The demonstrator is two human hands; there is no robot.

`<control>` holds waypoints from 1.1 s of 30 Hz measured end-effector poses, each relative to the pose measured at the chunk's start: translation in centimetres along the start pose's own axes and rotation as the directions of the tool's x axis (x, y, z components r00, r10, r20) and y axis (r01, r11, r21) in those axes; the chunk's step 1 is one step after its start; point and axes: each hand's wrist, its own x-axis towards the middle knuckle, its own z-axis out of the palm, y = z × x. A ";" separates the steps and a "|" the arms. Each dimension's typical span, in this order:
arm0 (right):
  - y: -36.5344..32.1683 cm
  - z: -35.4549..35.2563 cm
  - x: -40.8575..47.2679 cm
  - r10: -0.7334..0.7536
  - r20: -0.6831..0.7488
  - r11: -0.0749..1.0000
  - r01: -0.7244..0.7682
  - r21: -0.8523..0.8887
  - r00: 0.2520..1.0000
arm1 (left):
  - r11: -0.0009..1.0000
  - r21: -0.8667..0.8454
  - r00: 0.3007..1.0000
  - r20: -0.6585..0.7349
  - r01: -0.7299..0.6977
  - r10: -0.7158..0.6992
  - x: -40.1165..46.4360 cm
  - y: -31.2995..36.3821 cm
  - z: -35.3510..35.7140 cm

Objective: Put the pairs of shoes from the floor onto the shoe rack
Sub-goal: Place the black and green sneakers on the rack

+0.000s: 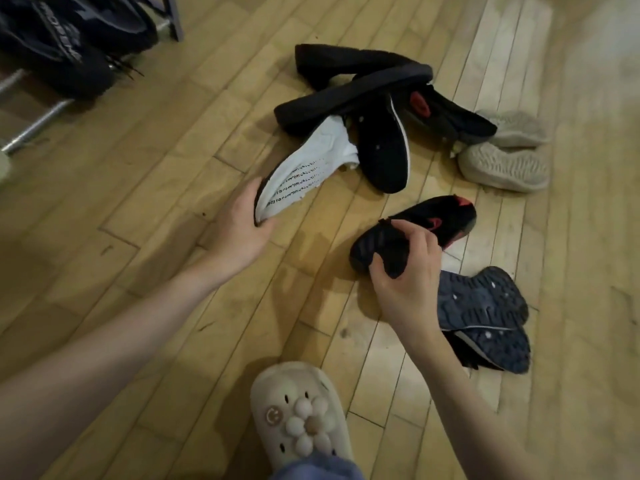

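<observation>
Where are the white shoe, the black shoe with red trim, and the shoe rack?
white shoe (304, 171), head view, on its knit upper.
black shoe with red trim (436, 216), head view, on its side near the red mark.
shoe rack (38, 124), head view, on a metal rail.

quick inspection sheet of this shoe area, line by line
surface: wooden floor, bare boards between shoes
job's things: white shoe and black shoe with red mark each in a hand; black shoes piled; two beige shoes sole-up; dark shoes sole-up; shoe rack already holds dark shoes
clutter: nothing seen
grippers: left hand grips white shoe; right hand grips black shoe
cables: nothing seen
surroundings: person's cream clog
</observation>
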 end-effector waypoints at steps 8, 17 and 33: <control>5.2 -1.7 -0.5 0.528 0.148 0.752 -0.380 -0.539 0.836 | 0.959 0.254 0.986 -0.073 -0.128 0.151 -2.9 2.4 1.0; 3.0 -6.8 0.2 0.426 -0.271 0.902 -0.381 0.204 0.863 | 0.941 0.249 0.968 -0.039 -0.230 0.247 -4.0 4.8 1.7; -6.2 -5.5 -1.1 0.498 -0.272 0.404 0.056 0.913 0.823 | 0.602 -0.446 0.653 0.737 0.662 -0.172 -4.7 10.7 1.4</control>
